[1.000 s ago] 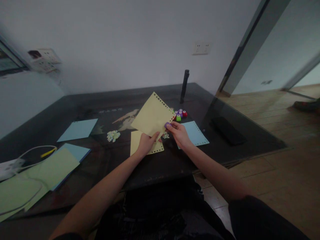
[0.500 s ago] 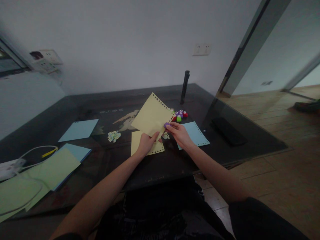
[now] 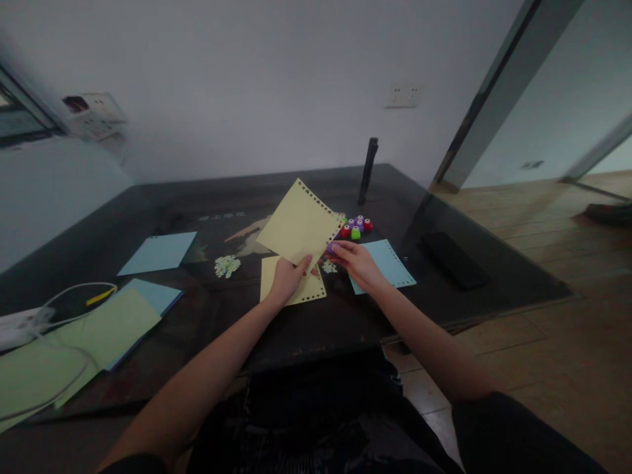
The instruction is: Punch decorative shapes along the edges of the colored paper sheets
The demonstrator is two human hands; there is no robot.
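Note:
A sheet of yellow paper [image 3: 300, 220] with a row of punched holes along its upper right edge is held up, tilted, above the table. My left hand [image 3: 289, 280] pinches its lower corner, thumb on top. At the paper's right edge my right hand [image 3: 356, 262] grips a small purple craft punch [image 3: 331, 248]; how far the paper sits in it is hidden. Below lies a second yellow sheet [image 3: 269, 273] with holes along its near edge. A light blue sheet [image 3: 388, 263], also punched, lies beside my right hand. Small paper cut-outs [image 3: 329, 266] lie between the hands.
Several red, green and purple punches [image 3: 356, 227] stand behind my right hand. A pile of cut-outs [image 3: 227, 266], a blue sheet [image 3: 160, 253] and stacked papers [image 3: 123, 322] with a white cable lie left. A black upright object [image 3: 368, 171] and a dark case [image 3: 454, 260] are right.
The view has shifted slightly. Both hands keep hold of the yellow sheet and the purple punch, with the punch moved only a little along the sheet's edge, if at all.

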